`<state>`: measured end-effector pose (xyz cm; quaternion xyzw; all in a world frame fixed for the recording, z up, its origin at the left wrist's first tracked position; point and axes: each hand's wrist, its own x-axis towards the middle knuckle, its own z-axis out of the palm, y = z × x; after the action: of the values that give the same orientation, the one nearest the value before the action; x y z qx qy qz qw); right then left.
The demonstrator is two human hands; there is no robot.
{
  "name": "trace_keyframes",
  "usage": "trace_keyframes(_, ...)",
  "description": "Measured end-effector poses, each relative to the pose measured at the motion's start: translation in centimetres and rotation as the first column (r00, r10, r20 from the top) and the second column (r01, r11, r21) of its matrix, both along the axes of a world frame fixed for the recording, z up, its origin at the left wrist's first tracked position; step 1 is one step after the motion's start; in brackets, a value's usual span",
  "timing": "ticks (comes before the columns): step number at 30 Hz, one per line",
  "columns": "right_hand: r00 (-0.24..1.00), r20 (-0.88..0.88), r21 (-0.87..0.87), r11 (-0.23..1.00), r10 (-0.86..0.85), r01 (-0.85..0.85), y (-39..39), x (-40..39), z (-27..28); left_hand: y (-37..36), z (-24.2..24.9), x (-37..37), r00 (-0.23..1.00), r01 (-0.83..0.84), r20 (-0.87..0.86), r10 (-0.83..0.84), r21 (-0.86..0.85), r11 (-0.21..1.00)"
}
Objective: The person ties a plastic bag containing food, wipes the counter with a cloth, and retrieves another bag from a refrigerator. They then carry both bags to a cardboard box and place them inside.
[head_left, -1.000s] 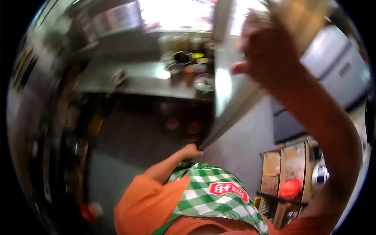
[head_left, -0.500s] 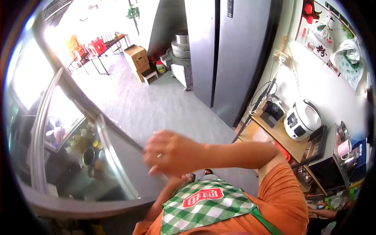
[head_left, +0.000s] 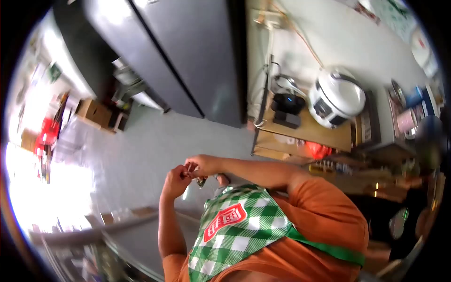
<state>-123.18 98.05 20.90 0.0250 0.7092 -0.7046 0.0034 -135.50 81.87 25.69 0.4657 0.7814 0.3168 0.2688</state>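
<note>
My left hand (head_left: pixel 176 181) and my right hand (head_left: pixel 204 166) meet in front of the green-and-white checked apron (head_left: pixel 244 221), both closed with fingertips pinched together. Between the fingers is a small pale thing. Right under my right hand shows a small dark, greenish, shiny item (head_left: pixel 201 182); I cannot tell its kind. A foot (head_left: pixel 222 179) appears beyond it on the grey floor.
A tall grey fridge (head_left: pixel 174 56) stands ahead. At right, a wooden shelf unit (head_left: pixel 305 131) bears a white rice cooker (head_left: pixel 336 98) and a black device (head_left: pixel 287 103). A glass-sided counter (head_left: pixel 136 235) lies at lower left, cardboard boxes (head_left: pixel 96 114) at far left.
My view has swung to the right. My right hand, blurred over the counter side before, has drawn in to meet my left hand, and both now pinch something small.
</note>
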Motion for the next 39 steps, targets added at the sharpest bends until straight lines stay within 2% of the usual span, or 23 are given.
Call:
trace_keyframes(1,0.998,0.056,-0.095,0.995,-0.003,0.008,1.2,-0.8,0.3,1.9,0.2,-1.4,0.999,0.033,-0.024,-0.033,-0.012,0.999)
trace_keyframes(5,0.958,0.286,-0.031,0.999,0.036,-0.029,6.6,-5.3,-1.1,9.2,-0.5,-6.8,0.957,0.277,-0.079,-0.280,-0.048,0.960)
trace_keyframes(6,0.956,0.290,-0.024,0.999,-0.039,0.048,7.3,-5.8,-0.5,10.8,-1.3,-8.7,0.936,0.339,-0.090,-0.341,-0.035,0.940)
trace_keyframes(9,0.937,0.329,-0.042,0.990,-0.116,0.137,10.2,-8.6,-0.9,15.4,-2.5,-13.7,0.864,0.503,0.000,-0.503,-0.043,0.863)
trace_keyframes(10,0.942,0.288,-0.133,0.967,-0.171,0.216,10.9,-9.1,-0.9,17.1,-2.3,-15.2,0.851,0.523,0.077,-0.519,-0.045,0.851)
trace_keyframes(12,0.916,0.300,-0.091,0.948,-0.267,0.306,12.8,-10.5,-0.6,20.5,-1.4,-18.4,0.815,0.560,0.220,-0.537,-0.060,0.826)
trace_keyframes(13,0.899,0.305,-0.068,0.935,-0.314,0.349,13.7,-11.1,-0.5,22.4,-0.8,-20.9,0.833,0.553,0.017,-0.553,-0.062,0.831)
trace_keyframes(14,0.875,0.282,-0.013,0.910,-0.394,0.414,14.4,-11.7,-1.1,24.6,0.1,-23.9,0.831,0.504,-0.237,-0.504,-0.065,0.861)
trace_keyframes(15,0.845,0.258,0.041,0.879,-0.469,0.475,15.0,-12.3,-2.3,26.9,2.9,-26.3,0.808,0.431,-0.394,-0.438,-0.111,0.895)
trace_keyframes(16,0.810,0.227,0.102,0.840,-0.541,0.533,15.7,-13.0,-3.4,29.2,5.0,-28.6,0.806,0.374,-0.503,-0.312,0.025,0.927)
trace_keyframes(17,0.772,0.193,0.162,0.795,-0.606,0.584,16.7,-13.6,-4.0,31.8,7.4,-30.9,0.708,0.406,-0.662,-0.246,0.097,0.909)
trace_keyframes(18,0.738,0.298,0.068,0.785,-0.605,0.616,17.4,-14.1,-3.9,34.1,9.7,-32.3,0.686,0.363,-0.696,-0.211,0.075,0.929)
trace_keyframes(19,0.734,0.306,0.113,0.789,-0.606,0.604,18.2,-14.5,-3.0,36.5,10.9,-34.3,0.513,0.491,-0.835,-0.199,0.096,0.866)
trace_keyframes(21,0.730,0.325,0.203,0.798,-0.601,0.567,20.1,-14.9,-0.7,40.9,10.6,-38.7,0.251,0.557,-0.962,-0.103,0.057,0.829)
trace_keyframes(24,0.702,0.248,0.340,0.739,-0.667,0.582,22.3,-16.5,-1.3,44.0,10.1,-41.3,0.182,0.403,-0.958,-0.219,-0.131,0.906)
trace_keyframes(28,0.699,0.231,0.272,0.735,-0.676,0.621,25.3,-18.0,-3.1,45.9,9.3,-43.0,0.183,0.223,-0.931,-0.317,-0.274,0.935)
trace_keyframes(31,0.707,0.230,0.297,0.740,-0.669,0.604,26.8,-20.4,-5.5,45.5,8.5,-45.4,0.182,0.514,-0.966,-0.183,-0.065,0.855)
trace_keyframes(32,0.727,0.233,0.344,0.754,-0.646,0.559,27.5,-21.0,-5.7,45.9,7.5,-46.0,0.106,0.575,-0.993,-0.051,0.019,0.818)
trace_keyframes(33,0.732,0.173,0.288,0.745,-0.659,0.602,27.9,-20.9,-5.6,45.9,9.3,-42.5,0.257,0.469,-0.955,-0.150,-0.012,0.883)
trace_keyframes(35,0.753,0.161,0.349,0.750,-0.638,0.562,29.8,-21.3,-6.4,48.3,10.8,-39.9,0.179,0.591,-0.972,-0.153,-0.018,0.806)
trace_keyframes(36,0.737,0.197,0.312,0.754,-0.647,0.578,29.8,-21.8,-6.4,48.7,10.0,-40.1,0.150,0.540,-0.975,-0.164,-0.058,0.840)
trace_keyframes(37,0.691,0.119,0.286,0.691,-0.713,0.664,29.5,-21.8,-5.7,49.3,10.1,-39.9,0.170,0.516,-0.974,-0.150,-0.041,0.856)
trace_keyframes(39,0.636,0.298,0.265,0.702,-0.712,0.661,30.2,-23.1,-6.2,51.9,9.4,-40.3,0.092,0.362,-0.934,-0.345,-0.292,0.885)
